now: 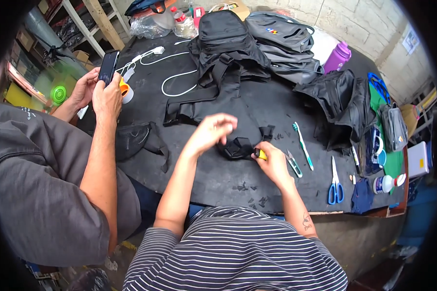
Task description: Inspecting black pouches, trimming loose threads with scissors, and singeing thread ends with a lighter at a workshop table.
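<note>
My left hand [212, 133] is raised over the table, its fingers loosely bent and slightly blurred, with nothing visible in them. Just below and to the right lies a bunched black fabric piece [239, 147], partly behind that hand. My right hand [273, 164] is closed around a small yellow tool with a black end [261, 154]; the grip hides most of it, so its kind is unclear. That end points at the fabric and seems to touch it. Beside my right hand lie thread snips [293, 165] with light green handles and a green-and-white toothbrush [303, 145].
Black backpacks [223, 34] and grey backpacks [281, 41] stand at the back, near a purple bottle [338, 57]. Blue-handled scissors [335, 186] and a white bottle [386, 184] lie right. At left, a co-worker [48, 179] holds a phone [108, 68]. Fabric scraps [257, 200] lie in front.
</note>
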A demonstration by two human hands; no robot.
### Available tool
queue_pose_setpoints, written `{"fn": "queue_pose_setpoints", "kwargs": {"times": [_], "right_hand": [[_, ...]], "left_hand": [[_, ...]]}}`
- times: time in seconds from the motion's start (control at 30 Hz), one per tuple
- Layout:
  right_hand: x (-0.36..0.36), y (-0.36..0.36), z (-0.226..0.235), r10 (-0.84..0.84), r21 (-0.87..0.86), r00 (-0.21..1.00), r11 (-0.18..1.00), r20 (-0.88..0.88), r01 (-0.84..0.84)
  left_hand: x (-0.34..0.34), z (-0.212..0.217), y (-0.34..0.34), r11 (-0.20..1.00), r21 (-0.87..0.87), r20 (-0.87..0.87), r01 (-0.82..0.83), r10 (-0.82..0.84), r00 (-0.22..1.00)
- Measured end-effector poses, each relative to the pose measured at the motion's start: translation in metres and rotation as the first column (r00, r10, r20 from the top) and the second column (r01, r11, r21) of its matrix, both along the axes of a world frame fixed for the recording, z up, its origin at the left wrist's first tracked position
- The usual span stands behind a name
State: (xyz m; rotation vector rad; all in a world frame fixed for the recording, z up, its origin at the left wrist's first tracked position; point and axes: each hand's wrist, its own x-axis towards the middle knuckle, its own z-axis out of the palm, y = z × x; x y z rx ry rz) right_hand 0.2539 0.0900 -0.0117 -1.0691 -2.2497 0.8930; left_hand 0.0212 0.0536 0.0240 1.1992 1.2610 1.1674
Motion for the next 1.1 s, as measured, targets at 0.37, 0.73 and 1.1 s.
{"fn": "queue_pose_setpoints", "kwargs": {"times": [0.37, 0.73, 1.1], "right_hand": [[0.063, 0.072, -0.024, -0.418, 0.272, 0.877, 0.895, 0.236, 0.353], [-0.042, 0.007, 0.013, 0.320, 0.565, 0.909, 0.711, 0.269, -0.418], [-0.058, 0.025, 0.013, 0.442, 0.444, 0.783, 0.651, 0.438, -0.616]], "left_hand": [[0.025, -0.055, -0.036, 0.985, -0.035, 0.039, -0.167, 0.168, 0.985], [0.025, -0.068, -0.035, 0.965, -0.159, -0.024, -0.208, 0.206, 0.978], [0.030, -0.099, -0.030, 0.969, -0.032, -0.179, -0.247, 0.237, 0.955]]}}
